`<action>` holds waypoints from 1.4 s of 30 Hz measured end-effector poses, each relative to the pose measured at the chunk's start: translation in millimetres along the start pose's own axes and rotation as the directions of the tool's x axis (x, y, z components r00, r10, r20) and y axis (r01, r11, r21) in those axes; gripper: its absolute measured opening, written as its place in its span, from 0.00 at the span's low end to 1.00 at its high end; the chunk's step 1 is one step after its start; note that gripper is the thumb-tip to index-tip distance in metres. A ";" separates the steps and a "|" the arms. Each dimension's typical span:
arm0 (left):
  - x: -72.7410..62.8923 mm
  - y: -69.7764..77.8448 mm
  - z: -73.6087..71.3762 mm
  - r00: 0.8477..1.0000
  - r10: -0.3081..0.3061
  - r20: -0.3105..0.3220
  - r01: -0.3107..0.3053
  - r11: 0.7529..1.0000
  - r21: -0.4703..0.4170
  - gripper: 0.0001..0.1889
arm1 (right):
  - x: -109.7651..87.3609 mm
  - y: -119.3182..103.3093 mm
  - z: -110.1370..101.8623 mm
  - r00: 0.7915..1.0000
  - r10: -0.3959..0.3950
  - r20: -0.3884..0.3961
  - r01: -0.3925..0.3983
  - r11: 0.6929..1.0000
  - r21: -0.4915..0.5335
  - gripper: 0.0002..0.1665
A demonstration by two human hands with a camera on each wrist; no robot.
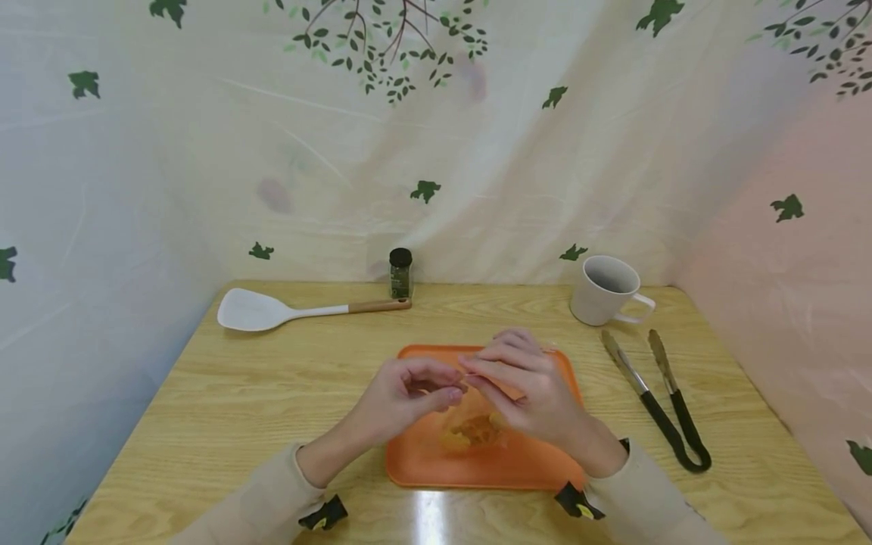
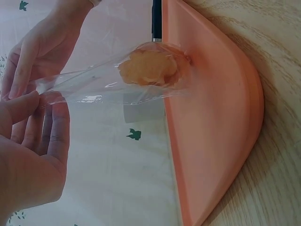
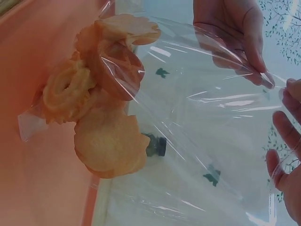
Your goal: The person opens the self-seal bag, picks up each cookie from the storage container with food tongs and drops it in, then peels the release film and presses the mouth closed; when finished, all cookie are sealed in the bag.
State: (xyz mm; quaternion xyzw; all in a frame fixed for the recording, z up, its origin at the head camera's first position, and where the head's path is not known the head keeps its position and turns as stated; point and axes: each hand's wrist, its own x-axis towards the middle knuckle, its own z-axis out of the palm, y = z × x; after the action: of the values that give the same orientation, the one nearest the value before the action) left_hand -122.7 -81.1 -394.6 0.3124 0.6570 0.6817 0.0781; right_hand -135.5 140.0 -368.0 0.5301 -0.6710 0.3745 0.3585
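Note:
A clear plastic bag hangs between my two hands above the orange tray. Golden-brown scalloped food pieces, one with a hole in its middle, lie in its lower part, close to the tray. My left hand pinches the bag's upper edge between thumb and fingers. Beside it, my right hand pinches the same edge, fingertips nearly meeting the left ones. In the left wrist view, the film narrows toward both hands. Whether the bag's mouth is open or sealed I cannot tell.
At the back left lies a white spatula with a wooden handle end, near a small black-capped jar. A white mug stands at the back right. Black-handled tongs lie right of the tray. Printed fabric encloses the table.

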 end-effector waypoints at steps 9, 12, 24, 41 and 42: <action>0.0 -0.3 -0.4 1.000 0.013 0.000 -0.013 1.000 0.009 0.10 | -0.4 -1.8 3.2 0.999 0.028 -0.019 -0.027 0.999 0.020 0.11; -0.3 0.3 -0.2 1.000 0.012 -0.006 -0.012 1.000 0.015 0.09 | -0.2 -2.4 3.1 0.999 0.046 -0.027 -0.045 0.998 0.034 0.09; -1.0 -0.3 1.3 1.000 0.019 -0.003 -0.019 1.000 0.008 0.09 | -4.7 -4.1 3.0 0.996 0.083 -0.021 -0.082 0.995 0.048 0.07; -0.6 0.2 -0.3 1.000 0.002 0.003 -0.002 1.000 0.011 0.09 | 1.9 -5.7 2.1 0.997 0.024 -0.069 -0.022 0.999 0.033 0.08; -0.8 0.3 -0.4 1.000 0.000 0.003 0.000 1.000 0.012 0.09 | 2.1 -5.5 1.6 0.997 0.017 -0.074 -0.015 0.999 0.030 0.08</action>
State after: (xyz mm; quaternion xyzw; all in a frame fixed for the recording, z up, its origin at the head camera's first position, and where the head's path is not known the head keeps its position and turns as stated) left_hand -122.3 -81.9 -394.6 0.3138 0.6611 0.6772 0.0772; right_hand -130.6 136.8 -366.3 0.5157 -0.6559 0.4066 0.3722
